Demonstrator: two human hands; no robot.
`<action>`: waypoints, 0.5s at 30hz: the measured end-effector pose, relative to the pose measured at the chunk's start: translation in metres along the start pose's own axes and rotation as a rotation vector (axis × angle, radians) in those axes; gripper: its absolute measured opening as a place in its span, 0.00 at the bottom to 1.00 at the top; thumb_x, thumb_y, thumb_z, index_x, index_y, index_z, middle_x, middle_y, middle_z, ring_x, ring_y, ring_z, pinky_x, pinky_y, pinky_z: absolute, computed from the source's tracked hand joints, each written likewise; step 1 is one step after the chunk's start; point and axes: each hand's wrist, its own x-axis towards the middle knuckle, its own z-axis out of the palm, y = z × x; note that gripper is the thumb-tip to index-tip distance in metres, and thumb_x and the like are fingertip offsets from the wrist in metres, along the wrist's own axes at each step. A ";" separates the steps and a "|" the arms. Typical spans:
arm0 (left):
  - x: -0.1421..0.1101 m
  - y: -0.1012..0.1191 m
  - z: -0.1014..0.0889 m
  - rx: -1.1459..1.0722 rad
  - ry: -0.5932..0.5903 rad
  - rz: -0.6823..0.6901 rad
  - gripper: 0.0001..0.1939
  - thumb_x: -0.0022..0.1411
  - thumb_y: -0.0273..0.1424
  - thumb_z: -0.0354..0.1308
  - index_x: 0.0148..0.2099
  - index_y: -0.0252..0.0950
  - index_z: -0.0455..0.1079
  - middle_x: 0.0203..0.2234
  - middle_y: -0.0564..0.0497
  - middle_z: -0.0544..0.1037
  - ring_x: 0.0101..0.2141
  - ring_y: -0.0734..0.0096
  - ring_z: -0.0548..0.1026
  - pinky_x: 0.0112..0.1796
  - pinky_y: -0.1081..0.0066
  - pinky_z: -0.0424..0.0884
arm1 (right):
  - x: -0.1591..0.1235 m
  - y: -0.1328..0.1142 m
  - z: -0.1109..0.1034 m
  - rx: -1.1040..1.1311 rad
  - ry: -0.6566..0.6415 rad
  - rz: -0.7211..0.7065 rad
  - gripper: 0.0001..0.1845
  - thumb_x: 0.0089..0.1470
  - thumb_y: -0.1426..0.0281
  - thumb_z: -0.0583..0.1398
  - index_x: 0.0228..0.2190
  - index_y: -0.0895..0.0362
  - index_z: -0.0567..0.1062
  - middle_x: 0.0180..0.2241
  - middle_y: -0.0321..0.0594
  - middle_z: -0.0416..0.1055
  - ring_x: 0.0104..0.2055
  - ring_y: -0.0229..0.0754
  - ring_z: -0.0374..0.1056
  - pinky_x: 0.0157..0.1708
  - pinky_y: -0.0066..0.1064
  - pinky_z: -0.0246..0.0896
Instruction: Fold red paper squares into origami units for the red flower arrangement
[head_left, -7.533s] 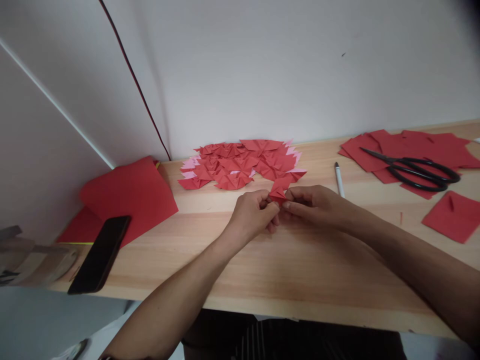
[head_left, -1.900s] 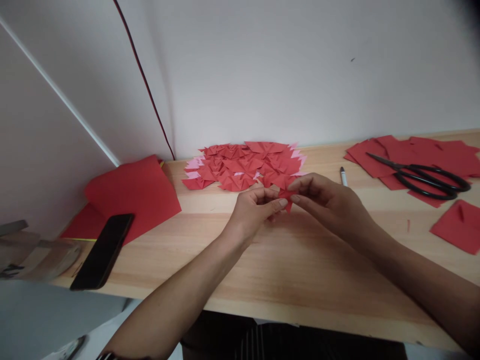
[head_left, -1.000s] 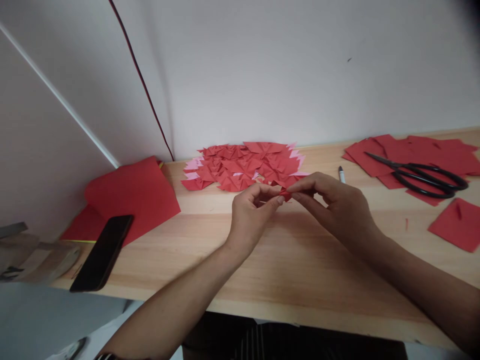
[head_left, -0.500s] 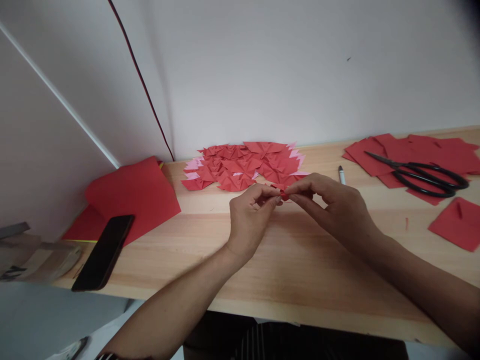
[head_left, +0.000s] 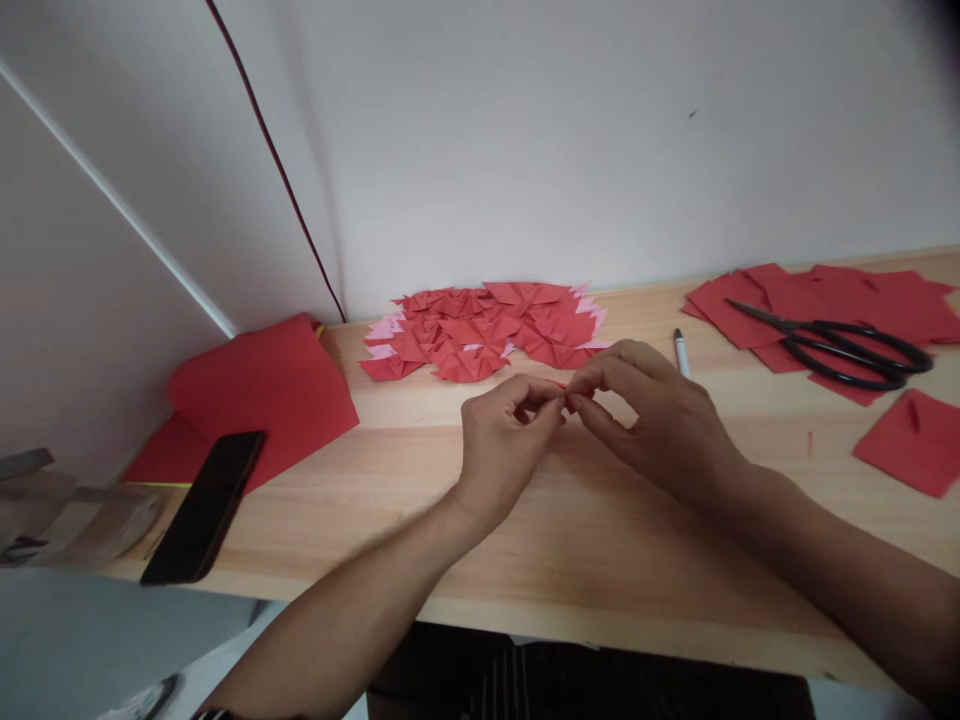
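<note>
Red paper (head_left: 588, 394), mostly hidden, is pinched by the left hand (head_left: 499, 440) and right hand (head_left: 652, 410) near folded pieces (head_left: 480, 330) on a table (head_left: 525, 570).

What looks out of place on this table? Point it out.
A red paper sliver lies alone on the table, apart from the red sheets, like a stray offcut. The phone overlaps the large red paper and sits close to the front edge. Nothing looks spilled.

A paper-craft spot in a room corner, home or office unclear: a wooden counter (head_left: 337, 500) along pale walls (head_left: 525, 150), carrying folded red papers (head_left: 480, 328), scissors (head_left: 791, 326), a pen (head_left: 681, 355) and a phone (head_left: 204, 508).
</note>
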 end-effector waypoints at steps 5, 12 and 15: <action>0.001 0.001 0.001 -0.016 0.015 -0.006 0.05 0.55 0.24 0.59 0.30 0.37 0.76 0.25 0.54 0.79 0.25 0.77 0.72 0.28 0.76 0.66 | 0.001 -0.002 -0.002 0.094 -0.049 0.095 0.05 0.55 0.75 0.59 0.29 0.53 0.70 0.28 0.36 0.70 0.32 0.40 0.67 0.32 0.32 0.60; 0.002 0.000 -0.002 -0.051 0.026 -0.036 0.05 0.55 0.24 0.59 0.30 0.37 0.75 0.27 0.52 0.79 0.27 0.74 0.74 0.30 0.73 0.69 | 0.005 -0.004 -0.008 0.153 -0.090 0.213 0.05 0.55 0.73 0.58 0.29 0.52 0.72 0.29 0.37 0.72 0.32 0.41 0.67 0.29 0.32 0.58; 0.002 -0.001 -0.002 -0.061 0.027 -0.047 0.04 0.55 0.25 0.60 0.30 0.36 0.75 0.28 0.52 0.79 0.28 0.74 0.75 0.31 0.73 0.69 | 0.006 -0.001 -0.009 0.226 -0.130 0.267 0.04 0.55 0.72 0.58 0.30 0.52 0.73 0.30 0.36 0.73 0.30 0.40 0.66 0.27 0.31 0.57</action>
